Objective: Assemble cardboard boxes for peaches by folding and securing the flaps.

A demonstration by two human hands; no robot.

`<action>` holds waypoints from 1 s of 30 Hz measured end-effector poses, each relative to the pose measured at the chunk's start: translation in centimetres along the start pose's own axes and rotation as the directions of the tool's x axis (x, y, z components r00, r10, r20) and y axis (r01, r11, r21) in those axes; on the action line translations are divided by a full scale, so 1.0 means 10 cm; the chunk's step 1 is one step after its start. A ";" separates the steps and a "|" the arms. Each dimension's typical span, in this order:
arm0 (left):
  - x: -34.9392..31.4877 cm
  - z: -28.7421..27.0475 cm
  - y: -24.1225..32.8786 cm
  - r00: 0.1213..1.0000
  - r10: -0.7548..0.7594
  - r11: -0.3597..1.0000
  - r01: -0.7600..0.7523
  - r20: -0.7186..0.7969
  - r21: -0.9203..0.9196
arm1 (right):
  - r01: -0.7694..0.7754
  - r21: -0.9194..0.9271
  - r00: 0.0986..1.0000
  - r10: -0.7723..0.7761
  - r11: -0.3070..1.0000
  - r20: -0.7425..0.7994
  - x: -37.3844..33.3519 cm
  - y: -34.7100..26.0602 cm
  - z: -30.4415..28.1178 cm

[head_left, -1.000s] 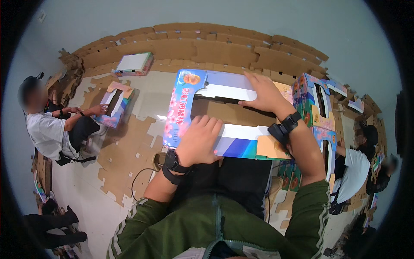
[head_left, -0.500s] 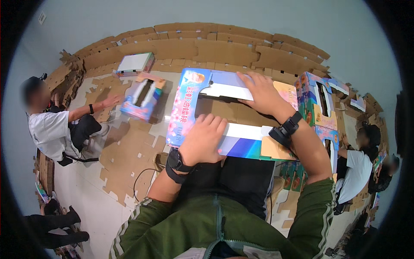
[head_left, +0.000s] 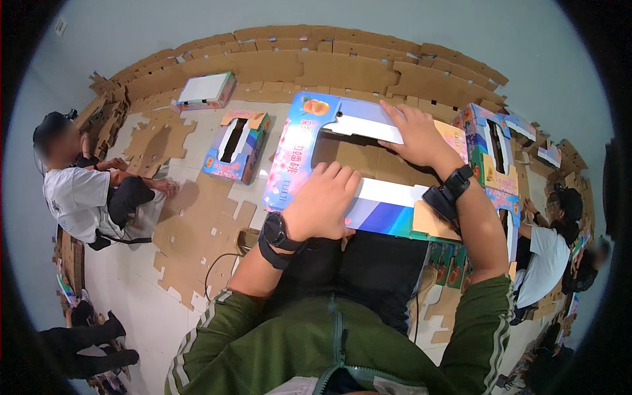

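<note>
Cardboard bkgd (head_left: 342, 69), blue/pink box (head_left: 388, 214) w/ rect. opening (head_left: 368, 159), white flaps (head_left: 388, 192), both hands (head_left: 324, 199) (head_left: 421, 137) holding it

Light is soft and even; outer edges curve strongly.

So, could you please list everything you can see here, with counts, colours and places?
Held box: one, multicoloured with brown inside, under both hands
Slotted box: one, multicoloured, on the floor to the left
White-topped box: one, white and pink-green, far left
Right-hand boxes: at least two, multicoloured, right side
Cardboard pieces: many, brown, along the wall and floor
Co-workers: at least four, white or dark clothing, both sides
Jacket: one, green, on the person
Trousers: one pair, dark, below the held box
Left hand: one, bare, box's near side
Right hand: one, bare, box's far side
</note>
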State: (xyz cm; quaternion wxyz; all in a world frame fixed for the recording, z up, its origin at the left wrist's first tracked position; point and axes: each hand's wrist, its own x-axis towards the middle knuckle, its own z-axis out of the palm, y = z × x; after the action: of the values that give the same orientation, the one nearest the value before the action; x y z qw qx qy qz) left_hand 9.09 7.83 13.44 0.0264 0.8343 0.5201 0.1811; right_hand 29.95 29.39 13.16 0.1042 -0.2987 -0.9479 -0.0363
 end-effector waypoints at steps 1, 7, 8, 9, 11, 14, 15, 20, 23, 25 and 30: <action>0.00 0.00 0.00 1.000 0.001 1.000 -0.001 -0.002 0.001 | -0.018 0.006 1.000 0.018 1.000 0.019 -0.01 0.00 -0.02; 0.01 0.00 0.02 0.996 -0.032 0.999 0.033 0.088 -0.009 | 0.010 0.035 1.000 -0.010 0.999 -0.008 0.00 0.01 0.00; 0.01 -0.02 0.06 0.996 -0.034 0.997 0.028 0.077 0.069 | 0.011 0.034 1.000 -0.011 0.999 -0.009 -0.01 -0.01 -0.02; 0.01 -0.03 0.10 0.997 -0.034 0.989 0.024 0.066 0.146 | 0.013 0.002 1.000 -0.013 1.000 -0.013 -0.04 -0.04 -0.03; 0.05 0.03 0.21 0.997 -0.058 0.988 0.050 0.051 0.145 | 0.025 -0.034 0.999 -0.026 0.999 -0.022 0.01 -0.13 -0.12; 0.16 0.16 0.34 0.998 -0.059 0.987 0.061 -0.014 0.150 | 0.089 -0.066 0.996 -0.087 0.994 0.034 0.15 -0.31 -0.17; 0.19 0.18 0.38 0.996 -0.085 0.989 0.082 0.020 0.125 | 0.094 -0.090 0.994 -0.088 0.992 0.063 0.22 -0.35 -0.14; 0.20 0.23 0.42 0.996 -0.083 0.995 0.084 -0.032 0.046 | 0.011 -0.088 0.978 0.007 0.996 0.210 0.44 -0.30 -0.13; 0.20 0.24 0.46 0.994 -0.106 0.993 0.107 -0.034 0.041 | 0.103 -0.091 0.987 -0.091 0.990 0.133 0.45 -0.28 -0.08; 0.20 0.23 0.44 0.994 -0.110 0.993 0.111 -0.011 0.044 | 0.075 -0.122 0.989 -0.059 0.990 0.132 0.46 -0.32 -0.11; 0.22 0.23 0.41 0.994 -0.105 0.994 0.104 0.017 0.046 | 0.062 -0.121 0.995 -0.052 0.991 0.084 0.51 -0.26 0.02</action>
State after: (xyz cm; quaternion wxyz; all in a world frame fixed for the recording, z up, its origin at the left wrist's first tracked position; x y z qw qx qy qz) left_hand 14.20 8.19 12.86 0.0220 0.8081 0.5667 0.1593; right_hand 24.35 30.18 14.03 0.0461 -0.2788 -0.9554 -0.0858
